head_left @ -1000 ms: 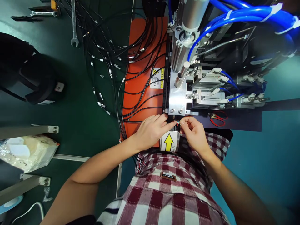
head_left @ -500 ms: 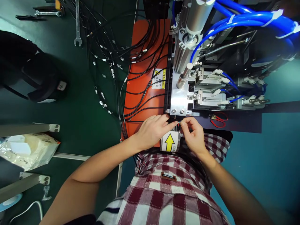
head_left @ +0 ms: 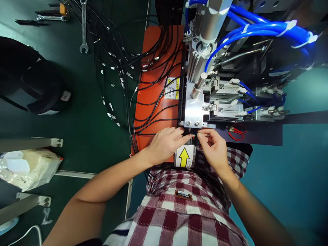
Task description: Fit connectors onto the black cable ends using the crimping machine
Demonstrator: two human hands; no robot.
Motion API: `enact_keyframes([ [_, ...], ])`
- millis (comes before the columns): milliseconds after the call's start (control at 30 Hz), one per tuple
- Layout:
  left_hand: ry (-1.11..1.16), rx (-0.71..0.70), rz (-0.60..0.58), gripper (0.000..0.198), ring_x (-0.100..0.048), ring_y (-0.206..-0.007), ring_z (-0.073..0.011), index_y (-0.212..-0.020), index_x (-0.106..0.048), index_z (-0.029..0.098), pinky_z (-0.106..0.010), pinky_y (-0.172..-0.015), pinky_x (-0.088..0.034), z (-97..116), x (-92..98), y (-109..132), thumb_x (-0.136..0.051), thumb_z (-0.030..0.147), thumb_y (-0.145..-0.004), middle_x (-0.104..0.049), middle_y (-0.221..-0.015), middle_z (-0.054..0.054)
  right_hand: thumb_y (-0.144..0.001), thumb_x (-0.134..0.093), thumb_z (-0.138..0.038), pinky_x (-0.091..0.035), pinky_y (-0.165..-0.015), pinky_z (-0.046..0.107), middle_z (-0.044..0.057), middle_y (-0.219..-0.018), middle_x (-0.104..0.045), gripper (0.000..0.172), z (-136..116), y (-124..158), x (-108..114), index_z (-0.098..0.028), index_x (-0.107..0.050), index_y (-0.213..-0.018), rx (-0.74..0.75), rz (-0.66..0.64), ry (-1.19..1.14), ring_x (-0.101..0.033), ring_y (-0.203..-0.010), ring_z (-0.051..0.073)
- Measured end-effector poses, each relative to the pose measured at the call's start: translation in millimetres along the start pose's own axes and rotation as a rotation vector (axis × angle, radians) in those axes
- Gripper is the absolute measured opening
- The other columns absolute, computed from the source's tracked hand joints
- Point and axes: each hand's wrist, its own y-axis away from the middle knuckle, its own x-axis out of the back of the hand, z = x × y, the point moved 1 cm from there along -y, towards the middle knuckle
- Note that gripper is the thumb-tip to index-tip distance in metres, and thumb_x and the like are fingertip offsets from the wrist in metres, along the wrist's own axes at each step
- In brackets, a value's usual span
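Observation:
My left hand [head_left: 166,143] is closed at the lower edge of a metal machine [head_left: 192,112], back of the hand up. Its thumb and fingertips reach a small cluster of thin wire ends with red bits [head_left: 193,136]; what exactly they grip is hidden. Opposite it, my right hand [head_left: 213,145] pinches a thin wire [head_left: 196,135] between thumb and forefinger, the other fingers curled in. Only a narrow gap separates the two sets of fingertips. Just below lies a white label with a yellow arrow [head_left: 184,156].
Black cables with white markers [head_left: 121,82] run over an orange panel [head_left: 146,109] on the left. Blue air hoses [head_left: 253,30] arch above the machine. Red-handled snips [head_left: 237,132] lie right of my hand. A wrench [head_left: 84,30], black bag [head_left: 36,78] and plastic-wrapped package [head_left: 30,167] sit farther left.
My right fingertips have drawn slightly to the right, widening the gap to the left hand a little. The whole view has shifted slightly; the left hand keeps its pose.

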Motion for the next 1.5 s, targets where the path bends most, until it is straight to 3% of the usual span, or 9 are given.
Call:
enact_keyframes([
  [133, -0.002, -0.004, -0.007, 0.028, -0.055, -0.073, -0.0157, -0.115, -0.063, 0.018, -0.027, -0.065, -0.044, 0, 0.1, 1, -0.042, 0.016, -0.096, -0.062, -0.085, -0.006, -0.087, -0.060, -0.032, -0.040, -0.056, 0.025, 0.000, -0.071, -0.057, 0.014, 2, 0, -6, -0.019, -0.062, -0.085, 0.028, 0.000, -0.008, -0.048, -0.059, 0.012],
  [433, -0.003, 0.009, -0.020, 0.028, -0.056, -0.074, -0.0157, -0.116, -0.063, 0.019, -0.027, -0.065, -0.044, 0, 0.1, 1, -0.042, 0.017, -0.097, -0.062, -0.088, -0.006, -0.092, -0.051, -0.031, -0.039, -0.057, 0.027, 0.000, -0.074, -0.054, 0.010, 4, 3, -9, -0.022, -0.054, -0.088, 0.102, -0.003, 0.138, -0.046, -0.061, 0.015],
  [767, -0.007, 0.005, -0.022, 0.031, -0.055, -0.074, -0.0155, -0.116, -0.063, 0.019, -0.027, -0.065, -0.045, 0, 0.4, 1, -0.038, 0.017, -0.098, -0.062, -0.087, -0.006, -0.092, -0.049, -0.031, -0.033, -0.050, 0.025, 0.001, -0.072, -0.054, 0.012, 1, 1, -9, -0.022, -0.054, -0.087, 0.094, 0.004, 0.201, -0.047, -0.058, 0.014],
  [933, -0.004, 0.006, -0.007, 0.030, -0.056, -0.074, -0.0160, -0.115, -0.064, 0.019, -0.027, -0.065, -0.044, 0, 0.1, 0, -0.040, 0.016, -0.097, -0.062, -0.087, -0.006, -0.092, -0.051, -0.035, -0.034, -0.050, 0.025, 0.000, -0.069, -0.058, 0.018, -4, -1, 1, -0.020, -0.059, -0.084, 0.005, -0.037, 0.261, -0.047, -0.054, 0.013],
  [1067, -0.004, 0.008, -0.019, 0.032, -0.056, -0.074, -0.0163, -0.115, -0.064, 0.020, -0.028, -0.064, -0.044, 0, 0.7, 0, -0.038, 0.017, -0.097, -0.062, -0.088, -0.007, -0.091, -0.053, -0.037, -0.035, -0.051, 0.025, 0.000, -0.067, -0.057, 0.021, -11, 0, -3, -0.019, -0.063, -0.087, 0.013, -0.022, 0.156, -0.045, -0.054, 0.012],
  [1267, 0.004, 0.017, -0.026, 0.031, -0.056, -0.075, -0.0162, -0.114, -0.065, 0.020, -0.028, -0.065, -0.045, 0, 0.2, 0, -0.038, 0.019, -0.098, -0.063, -0.086, -0.007, -0.081, -0.065, -0.034, -0.028, -0.047, 0.024, -0.008, -0.053, -0.034, 0.017, -13, 0, -27, -0.019, -0.059, -0.073, -0.043, 0.162, -0.066, -0.031, -0.048, 0.010],
  [1500, 0.007, 0.014, -0.016, 0.028, -0.055, -0.073, -0.0161, -0.115, -0.064, 0.020, -0.027, -0.064, -0.043, 0, -1.2, 1, -0.043, 0.019, -0.097, -0.063, -0.087, -0.005, -0.087, -0.058, -0.033, -0.031, -0.050, 0.024, -0.005, -0.059, -0.045, 0.015, -2, 1, -19, -0.020, -0.058, -0.081, -0.029, 0.082, -0.086, -0.037, -0.051, 0.011],
])
